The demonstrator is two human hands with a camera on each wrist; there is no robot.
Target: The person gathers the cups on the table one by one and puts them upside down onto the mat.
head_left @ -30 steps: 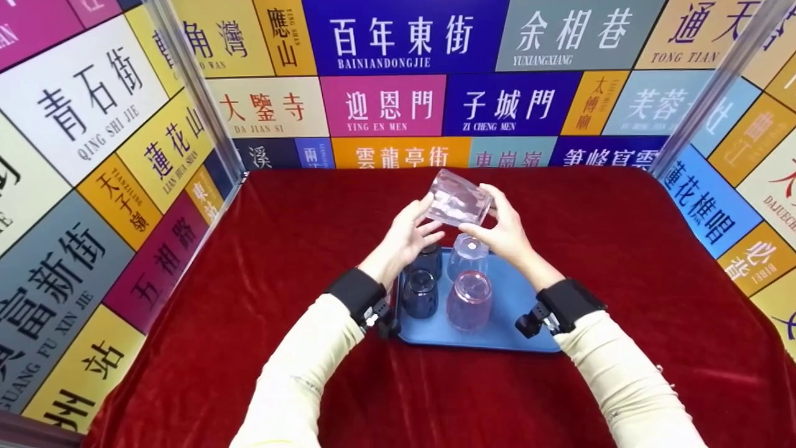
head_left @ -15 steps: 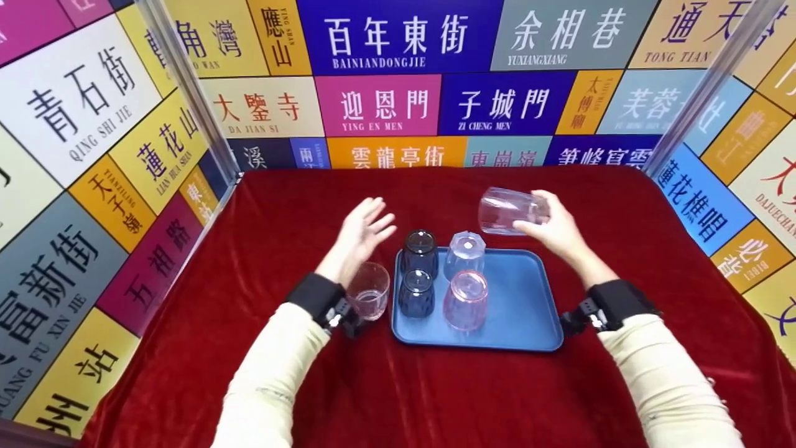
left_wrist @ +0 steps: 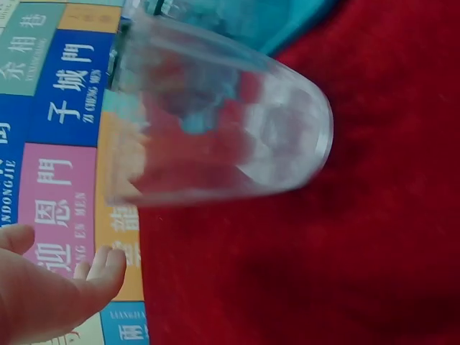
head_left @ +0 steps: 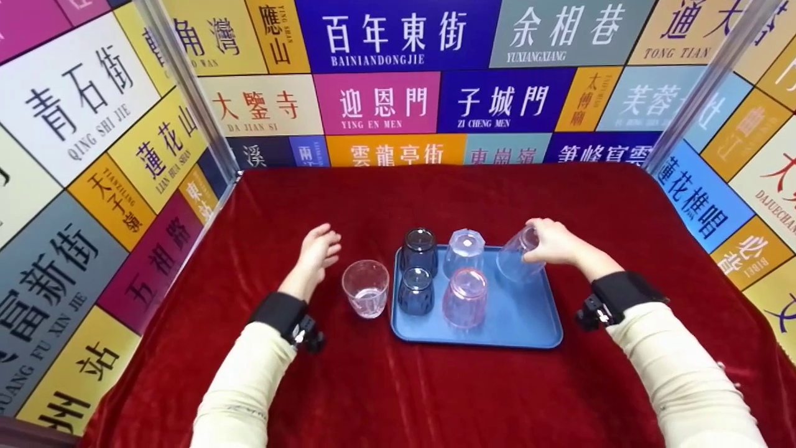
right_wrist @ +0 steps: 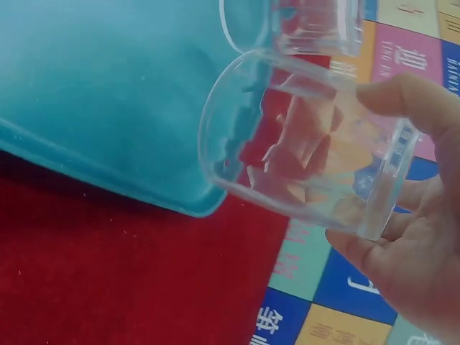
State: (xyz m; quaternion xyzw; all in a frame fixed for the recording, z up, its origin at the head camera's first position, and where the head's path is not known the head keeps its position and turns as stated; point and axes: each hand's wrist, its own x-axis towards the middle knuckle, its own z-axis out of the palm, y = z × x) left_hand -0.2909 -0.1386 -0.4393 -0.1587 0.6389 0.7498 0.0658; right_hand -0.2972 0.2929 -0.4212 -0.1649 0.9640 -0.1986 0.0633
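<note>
My right hand (head_left: 553,241) grips a clear glass (head_left: 517,256) near its base, mouth down and tilted, over the far right corner of the blue tray (head_left: 528,317). In the right wrist view, thumb and fingers pinch the thick base of that glass (right_wrist: 287,144). My left hand (head_left: 317,254) holds nothing, fingers relaxed, left of another clear glass (head_left: 365,289) that stands upright on the cloth. This upright glass (left_wrist: 223,122) fills much of the left wrist view, apart from the left fingers (left_wrist: 108,277).
Upside down on the tray stand two dark glasses, one farther back (head_left: 419,252) and one nearer (head_left: 416,291), a clear faceted glass (head_left: 465,252) and a pink glass (head_left: 466,298). Red cloth (head_left: 385,386) covers the table. Printed panels (head_left: 379,102) rise behind it.
Both hands held the clear glass at first; the left let go and moved left and down. My right hand turned the glass mouth down and lowered it to the tray's far right.
</note>
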